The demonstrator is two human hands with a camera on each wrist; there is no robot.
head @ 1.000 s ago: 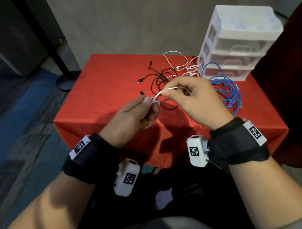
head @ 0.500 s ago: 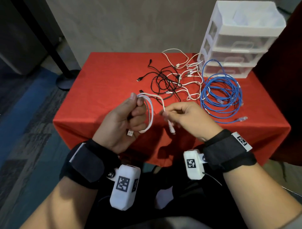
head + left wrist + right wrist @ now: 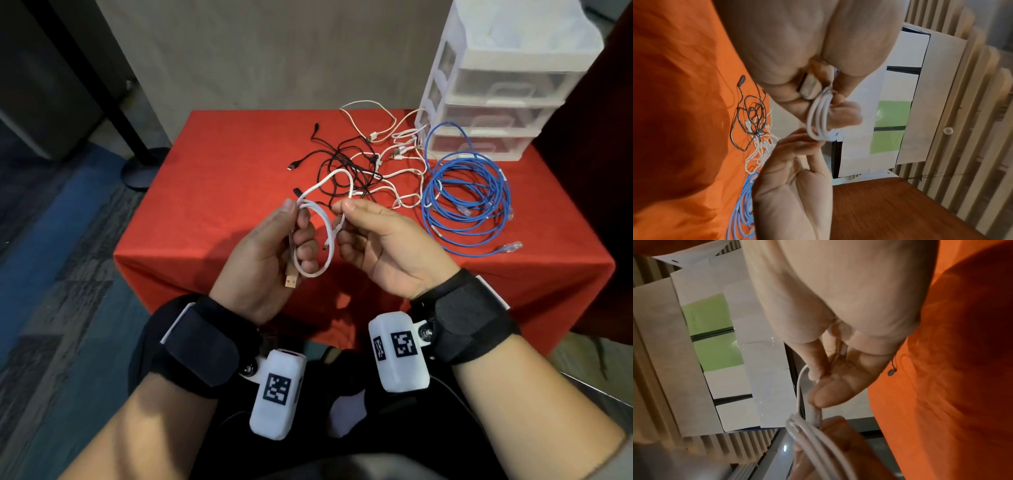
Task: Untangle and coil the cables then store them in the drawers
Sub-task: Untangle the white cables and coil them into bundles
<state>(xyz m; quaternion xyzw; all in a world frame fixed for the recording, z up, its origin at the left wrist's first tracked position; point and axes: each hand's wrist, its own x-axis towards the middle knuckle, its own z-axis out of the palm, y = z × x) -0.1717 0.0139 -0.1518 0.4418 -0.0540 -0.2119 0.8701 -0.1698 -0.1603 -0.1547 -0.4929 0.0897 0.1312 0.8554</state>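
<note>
Left hand (image 3: 270,253): held up in front of the near edge of the tabletop, its grip curled round a small coil of white USB cable (image 3: 322,240), thumb pressed on top of the loops.
Right hand (image 3: 383,246): just right of the left hand, palm turned up, thumb and forefinger pinching the loose end of the same white cable close to its small plug; the other fingers lie relaxed.
White USB cable: several loops hang below the left fingers; the flat USB plug (image 3: 291,281) dangles beneath the left palm, and one wider loop arcs up between the two hands.
Tabletop (image 3: 219,178): covered in red cloth.
Black cables (image 3: 337,164): a tangled heap at the middle of the tabletop, beyond the hands.
Thin white cables (image 3: 394,150): mixed into the right side of the black heap, running toward the drawers.
Blue network cable (image 3: 469,202): a loose round coil on the right, near the drawers, one clear plug lying at its near edge.
Drawer unit (image 3: 507,85): white frame with three translucent drawers, all pushed in, at the far right corner.
</note>
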